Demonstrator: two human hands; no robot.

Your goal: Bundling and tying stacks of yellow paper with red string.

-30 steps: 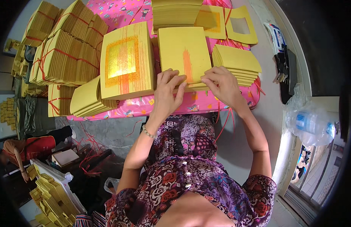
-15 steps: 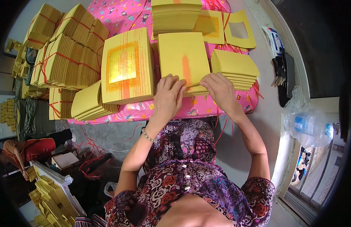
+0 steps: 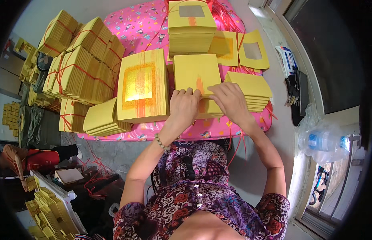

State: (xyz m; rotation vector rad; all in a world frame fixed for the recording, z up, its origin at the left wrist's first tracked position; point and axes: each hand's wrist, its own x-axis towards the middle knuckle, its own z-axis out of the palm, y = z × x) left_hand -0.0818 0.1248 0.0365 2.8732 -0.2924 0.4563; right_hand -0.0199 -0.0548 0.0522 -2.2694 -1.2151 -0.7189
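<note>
A yellow paper sheet [image 3: 196,72] with an orange smear lies over a stack of yellow paper [image 3: 210,108] in front of me. Its near edge is lifted and bent back, so some of the stack shows under it. My left hand [image 3: 184,106] pinches this edge on the left, fingertips curled over the paper. On the right of the same edge, my right hand [image 3: 233,102] is closed, with thumb and fingers on the sheet. Just left stands a thick yellow stack with a gold foil square [image 3: 138,83]. Folded yellow papers [image 3: 250,86] lie beside my right hand.
Bundles of yellow paper tied with red string [image 3: 80,74] are piled at left. Behind the sheet rises a tall stack with a grey window [image 3: 192,36]. All rest on a pink patterned cover [image 3: 134,22]. Another person [image 3: 36,158] is at far left. A plastic bag [image 3: 324,142] hangs at right.
Both hands have moved the sheet's near edge up and away from me, uncovering more of the stack beneath. The whole view has shifted slightly.
</note>
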